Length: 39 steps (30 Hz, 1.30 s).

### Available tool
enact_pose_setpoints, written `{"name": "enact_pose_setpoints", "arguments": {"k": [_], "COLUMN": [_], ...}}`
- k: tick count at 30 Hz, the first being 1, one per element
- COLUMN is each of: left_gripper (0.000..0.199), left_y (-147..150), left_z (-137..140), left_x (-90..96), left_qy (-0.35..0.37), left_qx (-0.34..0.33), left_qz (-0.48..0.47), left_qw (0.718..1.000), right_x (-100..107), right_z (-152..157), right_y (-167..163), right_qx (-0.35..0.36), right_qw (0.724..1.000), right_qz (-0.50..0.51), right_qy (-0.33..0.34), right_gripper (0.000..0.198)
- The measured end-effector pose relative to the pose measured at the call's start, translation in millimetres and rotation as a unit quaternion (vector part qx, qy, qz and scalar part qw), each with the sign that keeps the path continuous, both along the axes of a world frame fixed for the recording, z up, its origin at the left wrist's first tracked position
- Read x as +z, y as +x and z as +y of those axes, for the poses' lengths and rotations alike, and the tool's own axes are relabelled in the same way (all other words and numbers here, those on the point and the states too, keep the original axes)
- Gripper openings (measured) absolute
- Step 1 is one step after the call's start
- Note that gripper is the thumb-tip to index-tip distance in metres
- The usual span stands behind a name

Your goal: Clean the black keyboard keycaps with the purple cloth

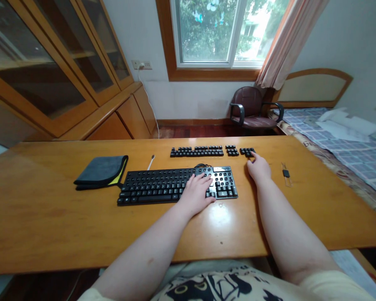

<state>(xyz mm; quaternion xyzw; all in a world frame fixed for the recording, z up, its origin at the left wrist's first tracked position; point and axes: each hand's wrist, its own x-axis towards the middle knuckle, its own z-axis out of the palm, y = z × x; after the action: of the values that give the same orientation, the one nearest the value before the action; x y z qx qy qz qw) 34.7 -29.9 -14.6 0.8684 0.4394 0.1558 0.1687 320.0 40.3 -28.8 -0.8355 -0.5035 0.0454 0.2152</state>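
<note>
A black keyboard (153, 187) lies across the middle of the desk. Its upper rows show bare switch posts, while keycaps sit on the lower rows. My left hand (198, 189) rests over its right part, fingers spread. Behind it stand loose black keycaps in groups: a long block (196, 151), a small block (232, 151) and a right-hand block (246, 151). My right hand (259, 168) is at the right-hand block, thumb and index finger curled together at its edge; a keycap seems to be between them, mostly hidden. To the right lies a wire keycap puller (286, 173) with a black middle.
A folded grey cloth (102, 170) with a yellow inside lies left of the keyboard. Behind the keyboard is a small brush (151, 162) with a white handle. The wooden desk (50, 225) ends before a chair (250, 106) and a bed (301, 119).
</note>
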Motion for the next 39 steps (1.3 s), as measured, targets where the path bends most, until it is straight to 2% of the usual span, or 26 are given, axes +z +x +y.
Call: {"name": "enact_pose_setpoints", "arguments": {"k": [5, 8, 17, 19, 21, 23, 25, 27, 29, 32, 39], "left_gripper": [0.068, 0.068, 0.066, 0.065, 0.062, 0.056, 0.051, 0.049, 0.048, 0.041, 0.02], "left_y": [2, 2, 2, 2, 2, 2, 2, 3, 4, 7, 10], "left_z": [-1, -1, 0, -1, -1, -1, -1, -2, -2, -2, 2], "left_x": [2.3, 2.8, 1.5, 1.3, 2.1, 3.6, 5.2, 5.8, 5.1, 2.7, 0.5], "left_qy": [-0.006, -0.008, -0.001, -0.002, 0.0, 0.002, -0.004, -0.027, -0.067, -0.126, -0.185], "left_qx": [0.005, 0.006, 0.001, 0.002, 0.01, 0.022, 0.035, 0.044, 0.044, 0.037, 0.084], "left_qz": [0.006, 0.007, -0.014, -0.021, -0.046, -0.097, -0.165, -0.236, -0.306, -0.382, -0.46], "left_qw": [1.0, 1.0, 1.0, 1.0, 0.999, 0.995, 0.986, 0.97, 0.949, 0.915, 0.864], "right_x": [2, 3, -7, -4, 3, 12, 21, 27, 30, 31, 30], "right_z": [1, 2, 5, 3, -3, -15, -29, -45, -57, -68, -69], "right_y": [-7, -7, 5, 1, -9, -26, -46, -67, -83, -96, -102], "right_qx": [0.017, 0.023, -0.002, 0.011, 0.048, 0.13, 0.231, 0.357, 0.44, 0.488, 0.513], "right_qw": [0.995, 0.994, 1.0, 1.0, 0.996, 0.977, 0.943, 0.898, 0.857, 0.83, 0.817], "right_qz": [-0.051, -0.055, 0.0, 0.007, 0.006, -0.001, 0.017, 0.052, 0.075, 0.096, 0.115], "right_qy": [-0.08, -0.095, 0.002, 0.021, 0.071, 0.17, 0.239, 0.252, 0.256, 0.253, 0.237], "right_gripper": [0.056, 0.056, 0.033, 0.031, 0.029, 0.026, 0.023, 0.018, 0.015, 0.012, 0.012]}}
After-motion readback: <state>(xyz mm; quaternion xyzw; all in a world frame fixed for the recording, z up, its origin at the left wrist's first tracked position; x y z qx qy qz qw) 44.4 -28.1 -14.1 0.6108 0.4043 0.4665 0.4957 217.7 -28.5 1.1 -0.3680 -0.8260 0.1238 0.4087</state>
